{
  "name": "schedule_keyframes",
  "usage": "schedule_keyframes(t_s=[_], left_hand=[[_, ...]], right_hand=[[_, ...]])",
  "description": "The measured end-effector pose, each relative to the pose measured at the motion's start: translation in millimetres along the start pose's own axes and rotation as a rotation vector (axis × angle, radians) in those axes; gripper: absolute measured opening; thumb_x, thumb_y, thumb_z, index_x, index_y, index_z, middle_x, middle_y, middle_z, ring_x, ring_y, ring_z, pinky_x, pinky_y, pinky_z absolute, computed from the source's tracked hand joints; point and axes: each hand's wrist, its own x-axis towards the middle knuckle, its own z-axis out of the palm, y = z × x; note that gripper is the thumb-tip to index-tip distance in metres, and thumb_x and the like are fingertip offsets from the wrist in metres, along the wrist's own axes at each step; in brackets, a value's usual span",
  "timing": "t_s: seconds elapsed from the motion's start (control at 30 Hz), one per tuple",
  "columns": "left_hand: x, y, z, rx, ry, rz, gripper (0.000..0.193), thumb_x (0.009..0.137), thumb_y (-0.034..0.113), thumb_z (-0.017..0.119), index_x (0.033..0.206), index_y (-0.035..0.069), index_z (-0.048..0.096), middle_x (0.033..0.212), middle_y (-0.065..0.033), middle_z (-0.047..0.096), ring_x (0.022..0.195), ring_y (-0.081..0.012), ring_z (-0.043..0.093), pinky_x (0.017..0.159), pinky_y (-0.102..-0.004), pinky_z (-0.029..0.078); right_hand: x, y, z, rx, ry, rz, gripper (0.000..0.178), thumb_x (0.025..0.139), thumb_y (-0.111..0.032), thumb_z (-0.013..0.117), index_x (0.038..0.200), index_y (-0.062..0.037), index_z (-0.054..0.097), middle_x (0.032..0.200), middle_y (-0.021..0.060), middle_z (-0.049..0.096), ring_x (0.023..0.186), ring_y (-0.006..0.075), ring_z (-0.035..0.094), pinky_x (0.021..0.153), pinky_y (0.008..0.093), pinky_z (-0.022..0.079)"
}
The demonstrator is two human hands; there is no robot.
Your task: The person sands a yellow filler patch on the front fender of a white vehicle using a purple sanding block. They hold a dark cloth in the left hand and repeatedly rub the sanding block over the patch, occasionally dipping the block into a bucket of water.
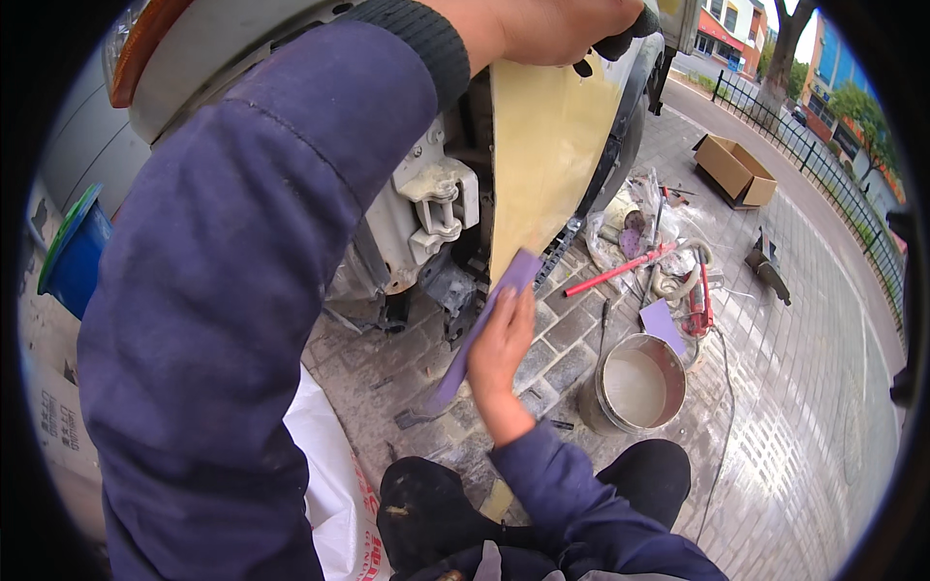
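Note:
My right hand [503, 341] presses a long strip of purple sandpaper [455, 376] with its fingers together, and the strip's upper end touches the lower edge of a pale yellow vehicle panel [552, 145]. Whether a block lies under the sandpaper I cannot tell. Across the top of the panel reaches my left hand [547, 29], cut by the picture's upper rim. Its fingertips are hidden near a black part [625, 41]. Left of the panel, a grey metal hinge [444, 201] shows in the open side of the vehicle body.
A bucket of cloudy water [635, 382] stands right of my knees. Beyond it lie a purple sheet [662, 324], a red-handled tool [620, 271] and plastic wrapping. Farther off are a cardboard box [733, 172] and a black fence. A white sack [325, 465] lies by my left leg.

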Motion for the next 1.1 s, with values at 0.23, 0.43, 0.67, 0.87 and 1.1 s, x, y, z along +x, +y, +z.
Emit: schedule_keyframes(t_s=[0.23,0.43,0.67,0.87,1.1], left_hand=[[3,-2,1,0.019,0.014,0.0,0.015,0.088,0.017,0.071,0.086,0.011,0.083,0.105,-0.0039,0.079,0.11,-0.0261,0.072,0.095,-0.0432,0.057],[1,-1,-1,0.021,-0.007,0.005,0.014,0.088,0.017,0.071,0.086,0.011,0.084,0.105,-0.0044,0.079,0.111,-0.0259,0.072,0.094,-0.0425,0.056],[4,-2,-5,0.0,-0.015,0.002,0.014,0.087,0.018,0.071,0.086,0.011,0.084,0.104,-0.0042,0.079,0.109,-0.0255,0.072,0.093,-0.0439,0.056],[4,-1,-4,0.024,-0.077,-0.004,0.013,0.084,0.019,0.072,0.084,0.011,0.082,0.103,-0.0042,0.077,0.108,-0.0261,0.071,0.093,-0.0441,0.055],[4,1,-7,0.017,0.048,0.064,0.007,0.08,0.018,0.078,0.083,0.012,0.079,0.1,-0.0062,0.073,0.105,-0.0286,0.069,0.093,-0.0441,0.054]], right_hand=[[19,7,5,0.27,-0.077,0.299,0.056,0.121,-0.032,0.049,0.16,0.0081,0.053,0.128,0.0198,0.074,0.11,0.0251,0.066,0.104,0.0384,0.051],[9,8,2,0.171,-0.106,0.244,0.057,0.12,-0.031,0.049,0.158,0.0113,0.053,0.133,0.031,0.071,0.117,0.0362,0.07,0.105,0.0456,0.052],[-17,-8,0,0.103,-0.037,0.236,0.058,0.119,-0.033,0.051,0.157,0.0102,0.055,0.137,0.033,0.072,0.126,0.0439,0.07,0.106,0.0459,0.052],[13,15,1,0.282,-0.128,0.437,0.053,0.119,-0.031,0.053,0.157,0.0056,0.057,0.127,0.0258,0.075,0.115,0.0301,0.07,0.102,0.0421,0.054],[-31,-16,-8,0.02,-0.117,0.115,0.055,0.116,-0.029,0.055,0.16,0.0035,0.056,0.155,0.0364,0.058,0.141,0.0494,0.055,0.124,0.0563,0.035]])
